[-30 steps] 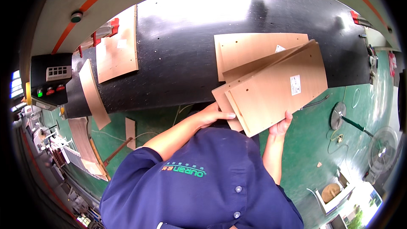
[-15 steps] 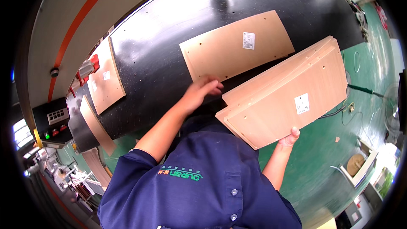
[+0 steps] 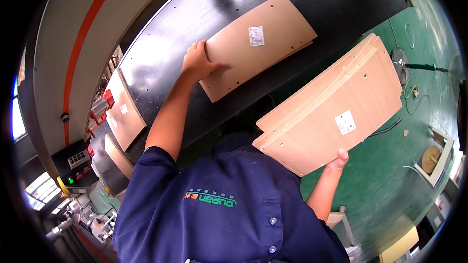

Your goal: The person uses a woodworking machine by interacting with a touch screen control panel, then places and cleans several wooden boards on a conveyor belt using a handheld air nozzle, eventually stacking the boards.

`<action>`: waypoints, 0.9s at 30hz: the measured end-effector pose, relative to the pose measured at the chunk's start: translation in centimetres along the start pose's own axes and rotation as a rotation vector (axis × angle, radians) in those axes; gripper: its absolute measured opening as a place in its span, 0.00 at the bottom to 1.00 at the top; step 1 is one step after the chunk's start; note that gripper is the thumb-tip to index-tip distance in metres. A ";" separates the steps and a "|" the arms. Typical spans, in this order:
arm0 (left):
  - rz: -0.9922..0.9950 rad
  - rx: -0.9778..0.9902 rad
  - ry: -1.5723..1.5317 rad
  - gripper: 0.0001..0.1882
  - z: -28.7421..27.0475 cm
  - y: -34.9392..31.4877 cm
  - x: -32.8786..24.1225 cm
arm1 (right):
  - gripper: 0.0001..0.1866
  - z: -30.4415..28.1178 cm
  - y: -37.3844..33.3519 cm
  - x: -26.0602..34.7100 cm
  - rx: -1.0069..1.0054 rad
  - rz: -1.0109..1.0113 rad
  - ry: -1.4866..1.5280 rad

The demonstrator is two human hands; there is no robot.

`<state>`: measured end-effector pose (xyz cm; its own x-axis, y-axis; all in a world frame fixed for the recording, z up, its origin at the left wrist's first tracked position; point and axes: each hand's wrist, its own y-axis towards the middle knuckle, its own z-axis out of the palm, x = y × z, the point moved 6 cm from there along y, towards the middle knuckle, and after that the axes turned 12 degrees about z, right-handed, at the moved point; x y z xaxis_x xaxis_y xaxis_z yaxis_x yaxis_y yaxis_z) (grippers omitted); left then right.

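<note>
A single light wooden panel (image 3: 258,44) with a small white label lies flat on the black machine table (image 3: 161,63). My left hand (image 3: 196,63) is on its near left end, fingers curled over the edge. My right hand (image 3: 338,159) grips the lower edge of a stack of several similar panels (image 3: 336,107). The stack is tilted and held off the table, over the green floor to the right. Its top panel carries a white label and small drilled holes.
Two more wooden panels (image 3: 123,117) (image 3: 118,155) lie at the table's left end beside red clamps (image 3: 100,109). A control box with buttons (image 3: 78,161) stands at lower left. On the green floor (image 3: 390,185) are a round stand (image 3: 400,60), cables and a box with a spool (image 3: 432,158).
The single panel has gone from the stack onto the black table under my left hand. The stack in my right hand has swung right, away from the table.
</note>
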<state>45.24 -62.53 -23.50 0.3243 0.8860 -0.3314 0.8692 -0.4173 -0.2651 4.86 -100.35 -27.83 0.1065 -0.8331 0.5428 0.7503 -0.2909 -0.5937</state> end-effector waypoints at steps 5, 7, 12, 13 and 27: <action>-0.072 0.021 -0.368 0.51 0.7 0.5 3.9 | 0.49 -0.4 -0.2 0.0 0.008 0.007 -0.005; -0.076 -0.029 -0.425 0.47 0.2 -0.1 4.9 | 0.49 -0.4 -0.2 0.0 0.009 0.007 -0.012; -0.199 -0.244 -0.487 0.35 1.3 -2.7 12.5 | 0.49 -1.1 -0.1 -0.1 0.016 0.049 -0.034; -0.276 -0.230 -0.286 0.35 -0.2 -3.9 11.4 | 0.49 -1.2 0.0 -0.1 0.014 0.045 -0.034; -0.727 -0.267 -0.850 0.34 0.9 -15.5 12.5 | 0.49 -2.8 1.1 -0.8 0.022 0.081 -0.055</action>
<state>35.49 -45.13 -24.37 -0.5549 0.4346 -0.7094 0.8319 0.2827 -0.4775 3.75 -101.30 -30.56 0.2029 -0.8263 0.5254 0.7518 -0.2123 -0.6243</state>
